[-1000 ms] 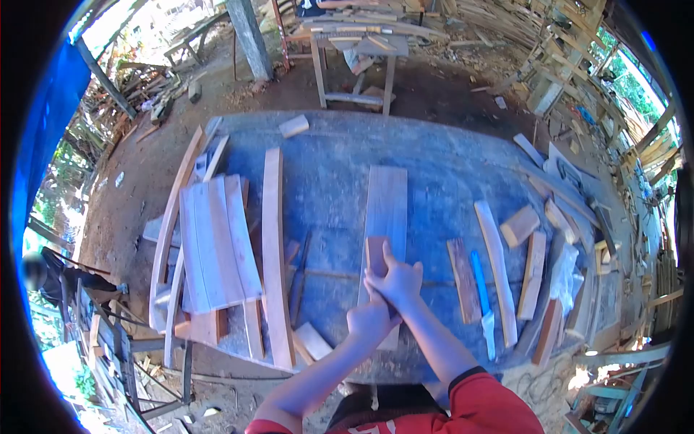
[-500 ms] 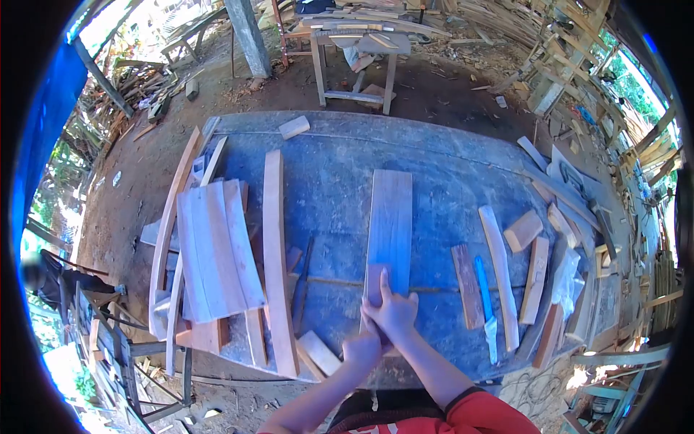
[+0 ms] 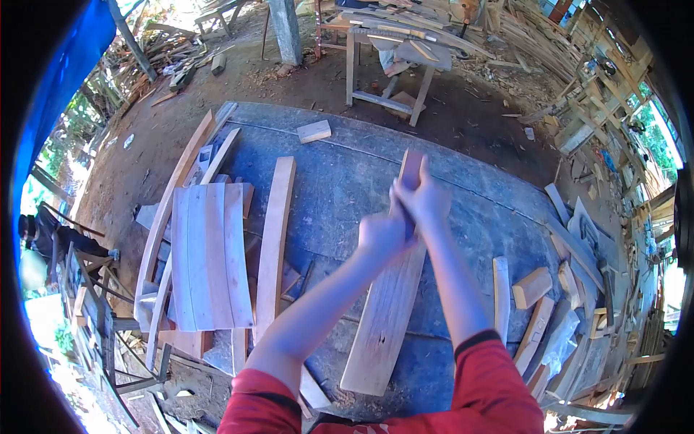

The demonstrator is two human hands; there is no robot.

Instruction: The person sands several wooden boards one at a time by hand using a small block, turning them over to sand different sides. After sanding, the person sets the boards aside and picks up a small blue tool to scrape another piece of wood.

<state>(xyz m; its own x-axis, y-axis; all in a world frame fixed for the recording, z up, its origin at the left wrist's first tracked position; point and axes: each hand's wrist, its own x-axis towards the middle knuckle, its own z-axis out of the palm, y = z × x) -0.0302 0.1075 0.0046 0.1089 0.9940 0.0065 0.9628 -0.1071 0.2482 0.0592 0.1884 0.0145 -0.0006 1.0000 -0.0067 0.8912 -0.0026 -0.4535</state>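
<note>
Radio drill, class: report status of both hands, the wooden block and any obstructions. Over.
Left hand and right hand gripping wooden block. Block over plank's far part. Nothing lying on plank's near part.

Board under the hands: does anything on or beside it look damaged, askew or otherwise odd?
The board has a small dark mark towards its near end, perhaps a knot or nick; it is too small to tell. Shavings lie beside that end, which seems ordinary for woodwork. Nothing else there stands out.
</note>
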